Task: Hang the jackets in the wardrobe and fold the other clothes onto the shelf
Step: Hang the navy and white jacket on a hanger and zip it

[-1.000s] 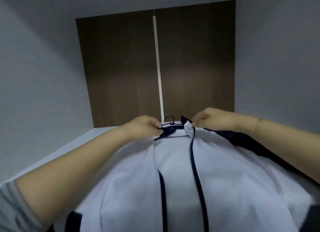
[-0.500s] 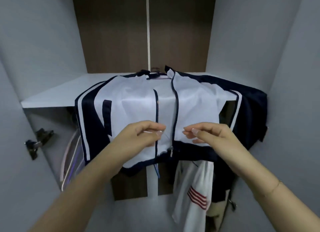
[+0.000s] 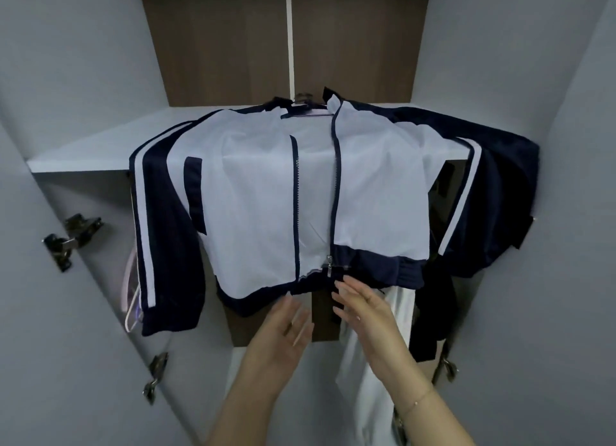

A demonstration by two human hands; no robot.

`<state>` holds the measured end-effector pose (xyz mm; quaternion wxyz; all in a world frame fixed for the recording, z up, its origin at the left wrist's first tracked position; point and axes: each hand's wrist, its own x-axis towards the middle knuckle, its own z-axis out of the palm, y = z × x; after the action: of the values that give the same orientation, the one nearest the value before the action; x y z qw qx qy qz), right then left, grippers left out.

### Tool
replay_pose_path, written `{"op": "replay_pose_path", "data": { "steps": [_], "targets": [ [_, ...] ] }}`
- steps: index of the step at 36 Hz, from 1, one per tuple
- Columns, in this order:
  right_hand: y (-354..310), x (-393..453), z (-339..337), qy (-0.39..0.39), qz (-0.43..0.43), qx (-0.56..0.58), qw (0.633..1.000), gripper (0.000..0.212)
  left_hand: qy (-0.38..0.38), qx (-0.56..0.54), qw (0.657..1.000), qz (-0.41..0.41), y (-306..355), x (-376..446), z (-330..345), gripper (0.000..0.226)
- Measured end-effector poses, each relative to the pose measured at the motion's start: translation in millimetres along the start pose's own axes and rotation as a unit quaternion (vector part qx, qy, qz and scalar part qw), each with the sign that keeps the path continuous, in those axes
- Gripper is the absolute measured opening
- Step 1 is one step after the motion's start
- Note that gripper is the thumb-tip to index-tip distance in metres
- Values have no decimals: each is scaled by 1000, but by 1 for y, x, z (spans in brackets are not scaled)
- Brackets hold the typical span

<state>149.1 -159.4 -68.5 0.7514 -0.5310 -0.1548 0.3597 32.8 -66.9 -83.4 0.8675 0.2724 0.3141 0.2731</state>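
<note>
A white and navy track jacket [image 3: 253,192] lies spread on the white wardrobe shelf [image 3: 96,145], its front unzipped and its hem and sleeves hanging over the shelf's front edge. A hanger hook [image 3: 304,97] shows at its collar. My left hand [image 3: 283,332] is open just below the navy hem, fingers straight, holding nothing. My right hand [image 3: 361,307] is open beside it, its fingertips at the hem under the zipper pull [image 3: 329,265].
Below the shelf hang a white garment [image 3: 376,379] and a dark one [image 3: 430,312] on the right. Pale empty hangers [image 3: 130,299] hang at the left. Door hinges [image 3: 71,237] stick out of the grey side walls. The back panel is brown wood.
My hands came down from the collar, pinched at the zipper edges, and have now dropped below the hem and opened. The view has pulled back from the shelf.
</note>
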Motion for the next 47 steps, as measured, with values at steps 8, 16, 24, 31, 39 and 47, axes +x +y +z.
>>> {"op": "replay_pose_path", "data": {
  "steps": [8,16,24,31,39,47],
  "targets": [
    [-17,42,14,11,-9,-13,1000,41,-16,55,996,69,10,21,11,23],
    [-5,35,-1,20,-15,-52,998,36,-2,19,999,30,15,30,-1,20],
    [5,17,-15,-10,-73,-52,996,8,-44,65,995,57,16,32,5,36],
    [18,-6,-16,-13,-73,-16,997,20,-72,126,982,124,11,5,-6,59],
    [11,-37,-6,-79,-78,40,993,12,-105,292,936,165,9,-38,-7,23],
    [9,-57,-4,-66,-91,61,992,12,-84,281,938,182,8,-50,-5,27]
  ]
}}
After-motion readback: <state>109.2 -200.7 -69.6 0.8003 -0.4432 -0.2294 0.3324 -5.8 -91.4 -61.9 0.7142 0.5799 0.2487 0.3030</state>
